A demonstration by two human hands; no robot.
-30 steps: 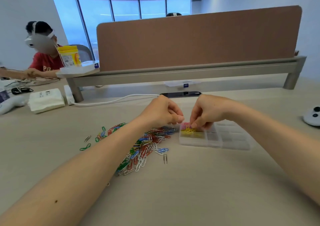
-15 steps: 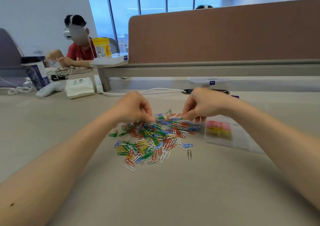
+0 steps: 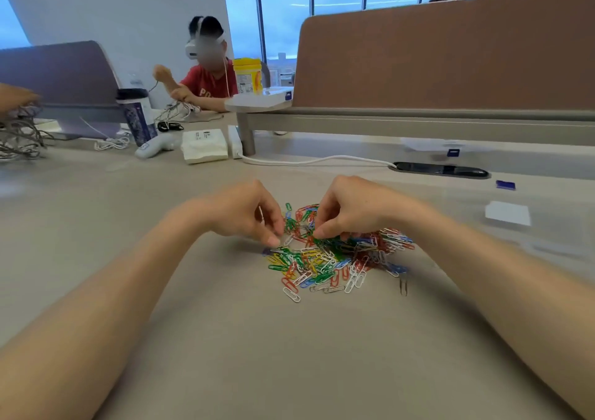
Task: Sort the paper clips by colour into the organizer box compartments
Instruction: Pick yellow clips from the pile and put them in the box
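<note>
Shifted onto the paper clips (image 3: pixel 328 260) — left hand (image 3: pixel 244 213) and right hand (image 3: pixel 351 208) each pinch some.

surface: beige table (image 3: pixel 225 355) | on it: paper clip pile (image 3: pixel 328 258), white cable (image 3: pixel 315 161), tissue pack (image 3: pixel 203 146), white controller (image 3: pixel 154 147)

big beige desk (image 3: pixel 289 361) filling the view, brown divider panel (image 3: pixel 450 59) along its far edge, greyish purple divider (image 3: pixel 58 72) off the far left corner, plain white wall (image 3: pixel 112 7), tall windows (image 3: pixel 338 11) behind, bluish daylight
</note>
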